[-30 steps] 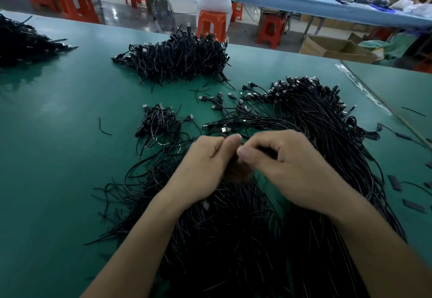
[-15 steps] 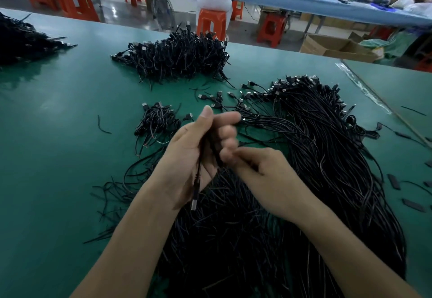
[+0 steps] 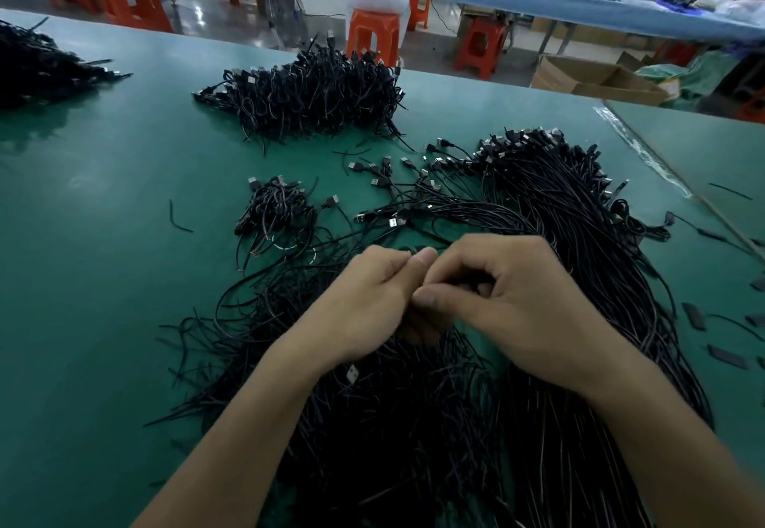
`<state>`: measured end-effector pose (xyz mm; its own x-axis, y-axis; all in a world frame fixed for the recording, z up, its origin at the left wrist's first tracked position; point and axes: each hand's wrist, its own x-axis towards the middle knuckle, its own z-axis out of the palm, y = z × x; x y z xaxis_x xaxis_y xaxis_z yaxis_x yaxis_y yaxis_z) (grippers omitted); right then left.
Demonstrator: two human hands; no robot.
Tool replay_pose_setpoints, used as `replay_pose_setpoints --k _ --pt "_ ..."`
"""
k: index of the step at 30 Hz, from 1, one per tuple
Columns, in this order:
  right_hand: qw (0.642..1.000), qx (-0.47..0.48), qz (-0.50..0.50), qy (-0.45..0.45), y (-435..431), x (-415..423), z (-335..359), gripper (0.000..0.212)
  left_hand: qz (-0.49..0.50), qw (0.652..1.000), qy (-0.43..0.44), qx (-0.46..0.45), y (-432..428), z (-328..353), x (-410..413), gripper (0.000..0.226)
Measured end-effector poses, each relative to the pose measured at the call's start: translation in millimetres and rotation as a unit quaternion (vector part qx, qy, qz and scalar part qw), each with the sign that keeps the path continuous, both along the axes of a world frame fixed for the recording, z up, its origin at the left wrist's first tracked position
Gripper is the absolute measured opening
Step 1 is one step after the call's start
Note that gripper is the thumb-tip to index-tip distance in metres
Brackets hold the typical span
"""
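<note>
Winding the thin black cable [image 3: 352,373] into a neat coil goes best with short, even turns, each loop pinched so none springs loose. Both hands meet over the near middle of the loose cable heap [image 3: 600,262] on the table [image 3: 103,246]. The left hand [image 3: 368,300] curls round the cable and the right hand [image 3: 509,308] pinches it between thumb and forefinger. The cable's plug shows under the left wrist.

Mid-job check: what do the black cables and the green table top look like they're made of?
The cables: thin leads in a black, matte plastic or rubber jacket, judging by their limp curves; the plug ends show silvery metal shells. The table top: smooth green mat, perhaps vinyl or rubber, semi-gloss, showing dim reflections.
</note>
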<state>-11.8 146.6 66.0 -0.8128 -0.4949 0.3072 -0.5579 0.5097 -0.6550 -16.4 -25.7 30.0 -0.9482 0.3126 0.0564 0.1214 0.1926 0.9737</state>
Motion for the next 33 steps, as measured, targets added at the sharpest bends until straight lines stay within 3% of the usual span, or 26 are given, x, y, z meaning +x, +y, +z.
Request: replay_pose_setpoints --k 4,12,19,23,26,28,33 --pt "0.991 -0.131 0.009 -0.030 3 -4 1 0.015 -0.082 0.990 -0.074 0.091 -5 8 5 0.058" --pt "0.970 -0.149 0.074 -0.175 3 -8 -2 0.016 -0.176 0.963 -0.136 0.154 -15 7 3 0.052" --pt "0.987 -0.107 0.020 -0.116 4 -6 -3 0.022 -0.152 0.961 -0.154 0.170 -12 3 2 0.053" --pt "0.991 -0.076 0.009 -0.112 3 -4 -3 0.013 -0.101 0.975 -0.145 0.137 -9 1 0 0.054" --pt "0.998 -0.048 -0.018 -0.048 -1 -2 -2 0.017 -0.047 0.979 -0.140 0.139 -6 -2 -2 0.049" --pt "0.998 -0.036 -0.041 0.000 -8 -1 -1 0.016 -0.014 0.970 -0.165 0.179 -2 -2 -2 0.031" --pt "0.997 -0.045 -0.043 0.050 -21 -1 2 0.012 -0.074 0.918 -0.241 0.306 1 -1 1 0.042"
